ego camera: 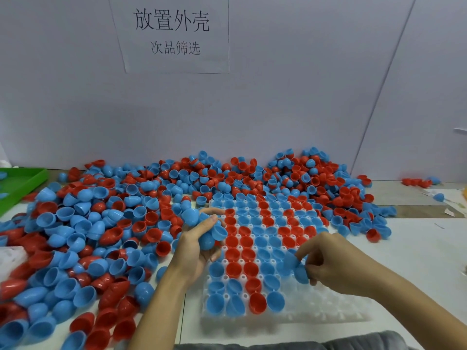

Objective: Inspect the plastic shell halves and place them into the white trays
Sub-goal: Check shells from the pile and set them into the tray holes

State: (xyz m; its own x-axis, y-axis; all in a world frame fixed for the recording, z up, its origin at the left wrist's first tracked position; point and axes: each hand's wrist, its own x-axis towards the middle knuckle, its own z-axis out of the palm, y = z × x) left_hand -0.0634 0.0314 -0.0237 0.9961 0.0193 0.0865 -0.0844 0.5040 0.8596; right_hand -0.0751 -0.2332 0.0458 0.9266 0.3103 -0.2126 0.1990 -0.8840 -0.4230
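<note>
right hand, over the near right part of the white tray, pinches a blue shell half between curled fingertips, the piece held just above the tray's open cells (whether it touches the tray cannot be told). left hand, at the tray's left edge, is curled round a clutch of blue shell halves, several cupped together in the palm and fingers, one open side turned toward the tray. near rows of the tray hold blue and red halves only on the left; the cells to the near right stand bare. farther along the tray the filled cells run in bands of blue and red, open side up, to its far edge. left of the tray, and wrapping round its far side, lies a loose heap of shell halves, blue and red mixed, some dome up, some open side up, a few nested. a green bin sits beyond the heap, far left of the tray. right of the tray a small scatter of halves lies well apart on the tabletop. behind the tray's far edge stands a pale wall with a paper sign printed in chinese characters.
</note>
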